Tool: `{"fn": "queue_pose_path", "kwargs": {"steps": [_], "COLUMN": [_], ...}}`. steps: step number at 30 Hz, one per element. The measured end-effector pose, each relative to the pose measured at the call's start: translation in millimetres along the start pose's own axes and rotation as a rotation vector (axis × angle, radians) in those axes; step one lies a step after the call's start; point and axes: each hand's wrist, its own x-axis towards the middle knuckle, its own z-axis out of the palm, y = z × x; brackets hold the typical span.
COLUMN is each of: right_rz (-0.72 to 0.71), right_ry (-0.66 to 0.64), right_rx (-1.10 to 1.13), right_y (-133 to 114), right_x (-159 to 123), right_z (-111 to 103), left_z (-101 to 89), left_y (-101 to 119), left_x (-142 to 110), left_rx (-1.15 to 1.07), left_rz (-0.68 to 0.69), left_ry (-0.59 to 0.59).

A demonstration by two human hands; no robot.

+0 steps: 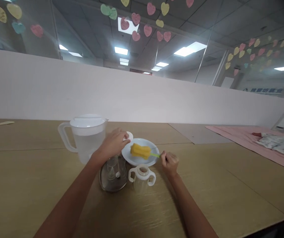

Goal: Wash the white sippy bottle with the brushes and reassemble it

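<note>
Head view: right hand [169, 162] fisted round green handle [155, 154] of yellow sponge brush [140, 151]. Brush over white plate [147, 142], long axis sideways, sponge toward left hand [114, 142], pinching white cap [130, 135]. Two-handled bottle [140, 182] nearer right hand.

Your right hand [169, 162] held a yellow brush [140, 151] over a plate [126, 153]; your left hand [114, 142] held a cap [129, 135] near its rim. A two-handled cup [142, 178] stood nearer you, beside a tray [113, 187]; a jug [88, 140] stood farther left.
</note>
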Motion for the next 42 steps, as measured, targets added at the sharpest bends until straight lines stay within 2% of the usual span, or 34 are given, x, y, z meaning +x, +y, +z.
{"fn": "queue_pose_path", "kwargs": {"steps": [2,3,6,8,13,16,19,23,27,31,34,37,42], "right_rz": [0.059,0.079,0.088,0.058,0.007,0.023,0.023,0.050,0.064,0.051,0.048,0.058,0.073], "right_ry": [0.036,0.043,0.032,0.009,-0.029,-0.027,-0.028,-0.043,-0.027,-0.030,-0.037,-0.046,-0.057], "right_rx": [-0.008,-0.013,-0.026,-0.031,-0.047,-0.065,-0.060,-0.059,-0.074,-0.072,-0.085,-0.090,-0.081], "right_y": [3,5,10,10,8,9,10,10,9,7,6,7,10], "right_x": [0,0,-1,-1,1,1,1,0,3,6,6,4,1], "right_z": [-2,-2,-3,-4,-5,-5,-4,-3,-3,-4,-4,-4,-2], "left_z": [-4.9,-7.2,-8.8,-3.3,14.1,15.2,12.4,9.5,9.2,12.4,17.3,23.7,29.8], "left_y": [-11,-16,-23,-20,-8,-10,-14,-5,6,-2,-13,-21,-25], "left_x": [-3,-5,-8,-7,-2,-1,-1,-6,-11,-9,-3,1,2], "left_rx": [0.131,0.156,0.140,0.124,0.189,0.191,0.188,0.117,0.029,0.133,0.225,0.193,0.111], "left_rz": [-0.036,-0.059,-0.157,-0.180,-0.251,-0.273,-0.248,-0.098,0.006,-0.048,-0.169,-0.299,-0.318], "left_ry": [-0.012,-0.080,-0.407,-0.563,-0.715,-0.731,-0.649,-0.489,-0.507,-0.506,-0.575,-0.690,-0.749]}}
